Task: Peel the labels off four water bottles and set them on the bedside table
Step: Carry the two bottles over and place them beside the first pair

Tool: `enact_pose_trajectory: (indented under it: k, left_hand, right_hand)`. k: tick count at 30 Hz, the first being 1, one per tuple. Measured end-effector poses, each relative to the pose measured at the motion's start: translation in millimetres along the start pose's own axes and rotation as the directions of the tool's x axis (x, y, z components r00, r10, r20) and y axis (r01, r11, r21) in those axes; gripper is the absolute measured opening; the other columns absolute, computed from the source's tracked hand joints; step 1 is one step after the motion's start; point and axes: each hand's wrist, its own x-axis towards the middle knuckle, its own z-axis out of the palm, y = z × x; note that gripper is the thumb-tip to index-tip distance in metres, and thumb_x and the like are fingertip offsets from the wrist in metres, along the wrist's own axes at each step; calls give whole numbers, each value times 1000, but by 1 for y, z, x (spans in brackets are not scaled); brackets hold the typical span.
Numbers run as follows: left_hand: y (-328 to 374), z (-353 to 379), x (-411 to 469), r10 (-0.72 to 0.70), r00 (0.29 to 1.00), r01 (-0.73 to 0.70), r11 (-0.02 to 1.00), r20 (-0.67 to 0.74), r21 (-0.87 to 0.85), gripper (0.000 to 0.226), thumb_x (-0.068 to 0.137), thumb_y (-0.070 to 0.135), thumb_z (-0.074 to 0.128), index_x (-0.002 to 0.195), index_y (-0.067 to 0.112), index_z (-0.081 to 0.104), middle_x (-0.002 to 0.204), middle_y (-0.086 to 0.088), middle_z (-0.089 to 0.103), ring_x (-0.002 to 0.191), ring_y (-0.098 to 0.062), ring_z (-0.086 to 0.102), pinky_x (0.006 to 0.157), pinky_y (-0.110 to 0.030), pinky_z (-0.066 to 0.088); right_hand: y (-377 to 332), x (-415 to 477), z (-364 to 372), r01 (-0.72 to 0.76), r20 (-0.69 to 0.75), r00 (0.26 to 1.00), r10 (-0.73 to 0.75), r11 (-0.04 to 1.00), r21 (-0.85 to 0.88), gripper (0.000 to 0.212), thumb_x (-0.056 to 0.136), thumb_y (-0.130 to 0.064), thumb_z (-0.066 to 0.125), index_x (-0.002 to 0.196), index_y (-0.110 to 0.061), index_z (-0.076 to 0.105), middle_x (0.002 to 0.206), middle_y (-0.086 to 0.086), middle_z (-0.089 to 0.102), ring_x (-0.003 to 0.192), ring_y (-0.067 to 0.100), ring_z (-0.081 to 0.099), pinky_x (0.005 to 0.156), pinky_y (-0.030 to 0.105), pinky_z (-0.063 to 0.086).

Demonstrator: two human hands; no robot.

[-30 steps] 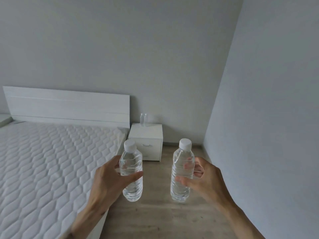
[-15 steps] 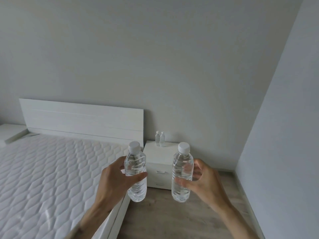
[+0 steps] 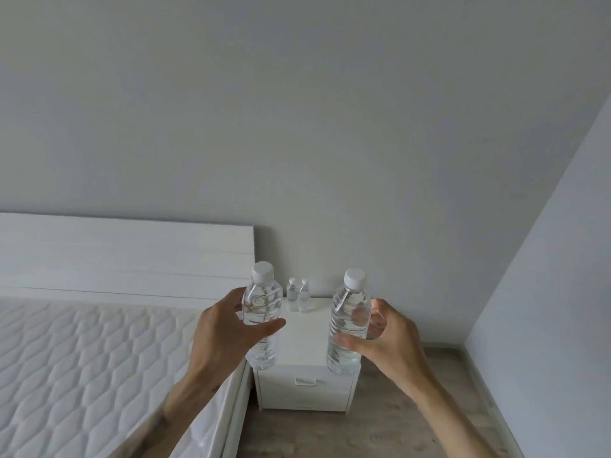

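Note:
My left hand (image 3: 224, 338) grips a clear, label-free water bottle (image 3: 262, 302) with a white cap, held upright. My right hand (image 3: 385, 345) grips a second bare bottle (image 3: 347, 320) the same way. Both bottles hang in the air in front of the white bedside table (image 3: 305, 345), roughly over its near edge. At the back of the table top two more small clear bottles (image 3: 298, 295) stand side by side against the wall.
A white bed with a quilted mattress (image 3: 82, 365) and a white headboard (image 3: 125, 256) fills the left side, right beside the table. Grey walls meet in a corner at the right. Wooden floor (image 3: 390, 428) lies in front of and right of the table.
The view has closed in on the bedside table, which now looks larger and sits behind the two held bottles. Both hands keep the same grip.

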Motion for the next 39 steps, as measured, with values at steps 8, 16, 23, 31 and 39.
enact_pose_trajectory:
  k: [8, 16, 23, 31, 39]
  left_hand:
    - [-53, 83, 192, -60, 998, 60, 998, 4, 21, 66, 51, 71, 82, 108, 39, 71, 93, 23, 77, 86, -1, 73, 73, -29, 57]
    - [-122, 172, 338, -154, 988, 154, 988, 2, 24, 65, 53, 69, 84, 108, 38, 68, 85, 24, 75, 83, -5, 74, 66, -25, 53]
    - [-240, 258, 413, -197, 977, 195, 980, 78, 31, 56, 55, 68, 86, 103, 52, 61, 92, 31, 74, 85, 8, 72, 64, -11, 51]
    - [-428, 390, 439, -287, 947, 285, 958, 145, 38, 65, 59, 63, 89, 115, 45, 61, 95, 20, 75, 81, -4, 70, 65, -15, 48]
    - [-525, 487, 430, -273, 948, 281, 960, 165, -23, 71, 62, 61, 92, 123, 48, 60, 111, 29, 71, 103, 6, 69, 82, -9, 50]
  right_hand:
    - [84, 210, 63, -16, 22, 1000, 15, 999, 33, 50, 58, -33, 102, 97, -34, 70, 97, -34, 75, 92, -12, 72, 80, 2, 50]
    - [168, 376, 124, -82, 102, 992, 80, 997, 14, 61, 59, -30, 102, 111, -29, 70, 105, -19, 76, 99, -17, 68, 81, 3, 50]
    - [283, 448, 202, -185, 103, 977, 185, 983, -3, 62, 55, -40, 100, 109, -39, 68, 105, -22, 77, 102, -12, 69, 85, 3, 49]
    - [465, 457, 317, -288, 53, 956, 287, 957, 16, 70, 53, -45, 101, 113, -39, 65, 110, -27, 73, 104, -10, 69, 85, 4, 50]
    - [577, 463, 382, -217, 57, 975, 214, 975, 40, 68, 58, -18, 103, 103, -48, 62, 118, -14, 69, 110, 1, 71, 94, 8, 51]
